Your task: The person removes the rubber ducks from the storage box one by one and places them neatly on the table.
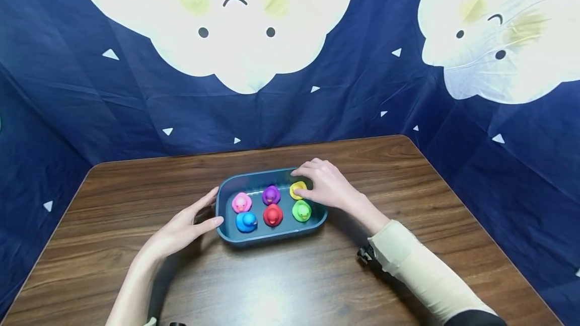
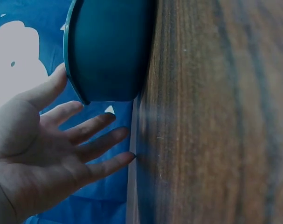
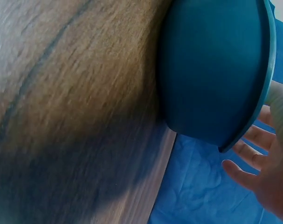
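Observation:
A dark teal oval tray (image 1: 283,236) with a raised rim sits on the table, holding several small rubber ducks. At the back are a pink duck (image 1: 241,202), a purple duck (image 1: 271,194) and a yellow duck (image 1: 296,187); in front lie a blue duck (image 1: 246,221), a red duck (image 1: 273,214) and a green duck (image 1: 301,211). My left hand (image 1: 176,233) is at the tray's left end, thumb by the rim and fingers spread. Over the right end reaches my right hand (image 1: 328,184), its thumb partly covering the yellow duck and its fingers extended near the far rim.
Under the tray is a brown wood-grain table (image 1: 272,286) with rounded far corners. Behind and beside it hangs a dark blue cloth (image 1: 136,99) printed with white clouds and small triangles.

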Motion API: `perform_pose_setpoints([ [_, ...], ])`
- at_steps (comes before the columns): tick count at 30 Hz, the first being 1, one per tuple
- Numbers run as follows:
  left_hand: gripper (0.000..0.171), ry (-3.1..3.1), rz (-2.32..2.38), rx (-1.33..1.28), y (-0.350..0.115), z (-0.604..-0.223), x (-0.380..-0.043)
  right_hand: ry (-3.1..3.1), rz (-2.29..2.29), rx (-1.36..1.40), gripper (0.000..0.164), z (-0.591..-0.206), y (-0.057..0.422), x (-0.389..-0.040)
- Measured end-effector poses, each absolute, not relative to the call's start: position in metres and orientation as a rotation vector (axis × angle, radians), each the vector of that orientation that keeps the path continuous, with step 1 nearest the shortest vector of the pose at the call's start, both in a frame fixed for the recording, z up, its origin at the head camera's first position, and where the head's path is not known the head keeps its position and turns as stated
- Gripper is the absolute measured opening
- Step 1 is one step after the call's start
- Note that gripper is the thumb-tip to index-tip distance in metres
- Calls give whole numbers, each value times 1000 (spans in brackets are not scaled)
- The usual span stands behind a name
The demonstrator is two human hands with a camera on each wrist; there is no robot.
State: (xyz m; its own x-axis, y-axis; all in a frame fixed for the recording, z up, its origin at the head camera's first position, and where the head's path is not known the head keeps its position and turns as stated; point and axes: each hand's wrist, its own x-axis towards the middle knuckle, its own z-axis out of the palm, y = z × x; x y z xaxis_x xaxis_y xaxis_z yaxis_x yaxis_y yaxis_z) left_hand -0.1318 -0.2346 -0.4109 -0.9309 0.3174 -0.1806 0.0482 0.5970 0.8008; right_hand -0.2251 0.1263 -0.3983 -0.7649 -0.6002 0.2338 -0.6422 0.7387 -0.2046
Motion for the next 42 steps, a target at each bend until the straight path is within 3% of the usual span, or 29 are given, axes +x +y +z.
perform_pose_setpoints([
  [42,77,2452,1255,257,-233,-411,-131,-2662,110,1094,31,-414,118,-230],
])
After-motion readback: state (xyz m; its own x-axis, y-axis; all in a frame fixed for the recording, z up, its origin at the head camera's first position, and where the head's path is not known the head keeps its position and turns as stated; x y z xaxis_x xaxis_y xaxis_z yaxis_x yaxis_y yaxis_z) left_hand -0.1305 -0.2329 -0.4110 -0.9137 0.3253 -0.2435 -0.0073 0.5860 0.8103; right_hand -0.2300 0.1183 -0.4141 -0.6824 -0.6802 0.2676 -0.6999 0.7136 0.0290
